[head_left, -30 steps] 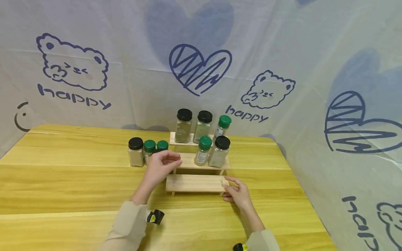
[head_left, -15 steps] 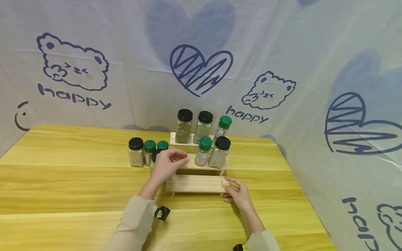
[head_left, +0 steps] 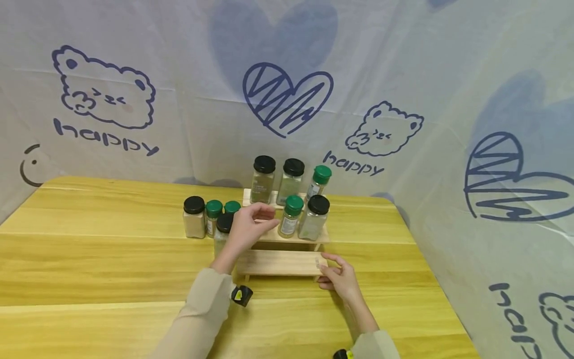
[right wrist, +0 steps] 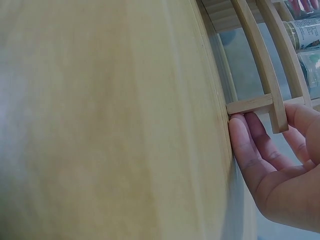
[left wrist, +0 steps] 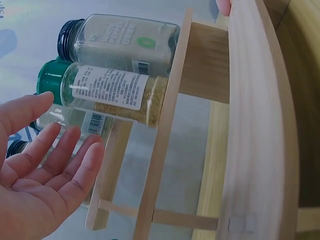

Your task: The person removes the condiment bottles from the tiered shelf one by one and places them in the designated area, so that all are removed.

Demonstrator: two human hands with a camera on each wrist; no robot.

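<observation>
My left hand (head_left: 247, 230) hovers over the left part of the middle step of a three-step wooden rack (head_left: 273, 263), its fingers relaxed and holding nothing. In the left wrist view its thumb comes up to the green cap of a small spice jar (left wrist: 117, 90); whether they touch I cannot tell. A larger black-capped jar (head_left: 313, 219) stands right of that green-capped one. My right hand (head_left: 341, 276) grips the right end of the lowest step, fingers on both sides of the board, as the right wrist view shows near the rack leg (right wrist: 250, 104). The bottom step bears no jars.
On the top step stand two black-capped jars (head_left: 262, 182) and a green-capped one (head_left: 319, 180). Left of the rack, on the wooden table (head_left: 112, 269), are a black-capped jar (head_left: 194, 219), two green-capped ones (head_left: 214, 214) and another black-capped jar (head_left: 222, 230), partly behind my left wrist.
My left hand has moved right and slightly away from me, from beside the jars on the table to over the middle step. My right hand stays on the rack's end.
</observation>
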